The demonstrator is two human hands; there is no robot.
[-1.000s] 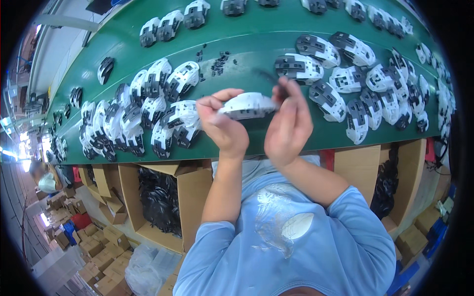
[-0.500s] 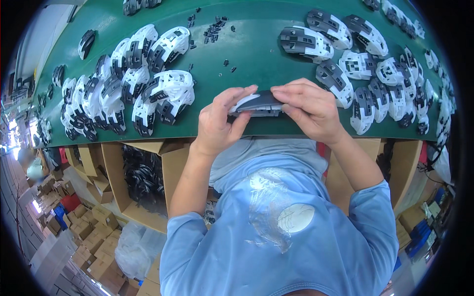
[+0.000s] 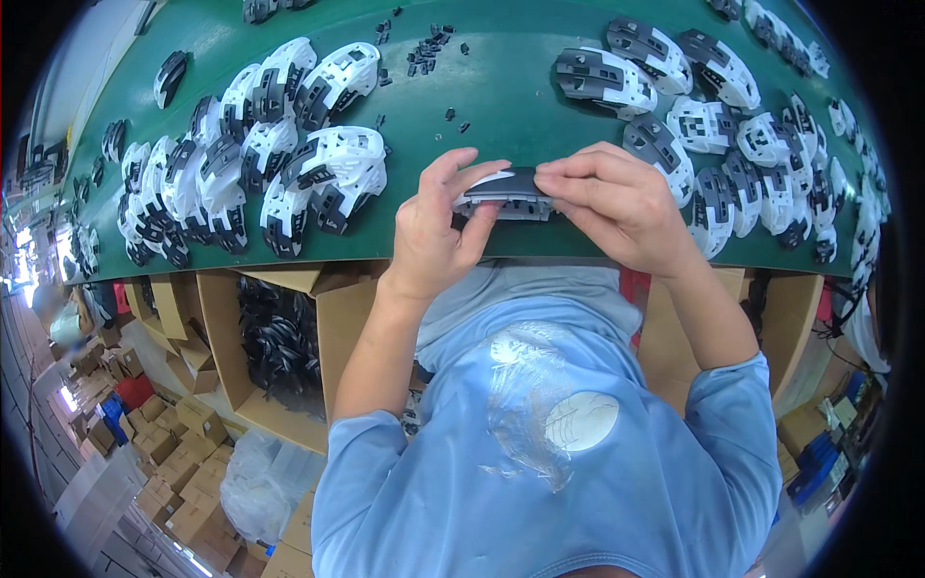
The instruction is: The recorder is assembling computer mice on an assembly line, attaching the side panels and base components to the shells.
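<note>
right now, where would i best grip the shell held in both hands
Probably across the middle of the shell, coming from the far side, over the green table: the left hand and right hand hold its ends, leaving the dark arched top exposed between.

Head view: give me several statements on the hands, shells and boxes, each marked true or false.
1. The left hand grips a curved black-and-white plastic shell. True.
2. The right hand is free. False: it pinches the same shell.
3. Small black plastic pieces lie on the flat green tabletop. True.
4. Other black-and-white shells lie only left of the held one. False: they lie on both sides.
5. An open brown cardboard box holds black parts. True.
</note>
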